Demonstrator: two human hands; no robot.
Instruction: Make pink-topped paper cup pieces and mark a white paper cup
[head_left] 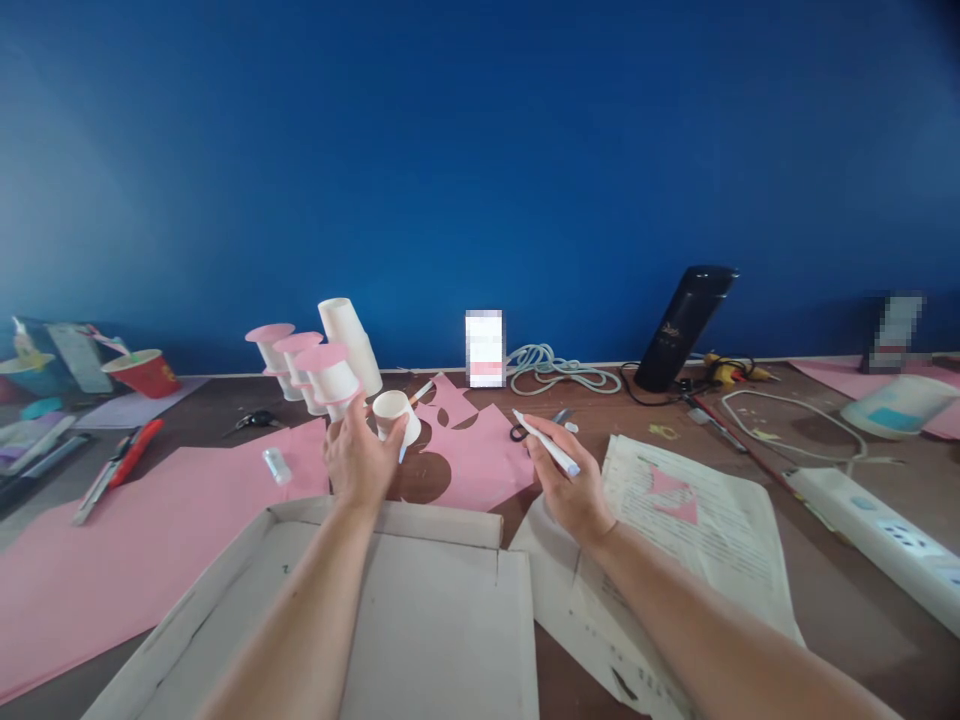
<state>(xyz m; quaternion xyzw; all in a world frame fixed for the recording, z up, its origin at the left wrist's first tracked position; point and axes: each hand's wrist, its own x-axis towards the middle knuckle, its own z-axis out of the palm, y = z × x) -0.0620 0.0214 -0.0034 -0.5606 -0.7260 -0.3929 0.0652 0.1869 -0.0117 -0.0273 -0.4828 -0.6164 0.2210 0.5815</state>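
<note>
My left hand is closed around the near left side of a small white paper cup, its thumb across the front. A slim white piece with a bluish tip shows by the thumb; whether the hand grips it is unclear. Just left stand several white paper cups topped with pink paper discs. In my right hand is a white marker pen, held like a writing tool, its tip pointing up and left. Under and between the hands lies pink paper with rounded cut-outs.
A stack of white cups leans behind the discs. An open cardboard box fills the near side. Scissors, a printed sheet, a black flask, a power strip and a red-handled cutter lie around.
</note>
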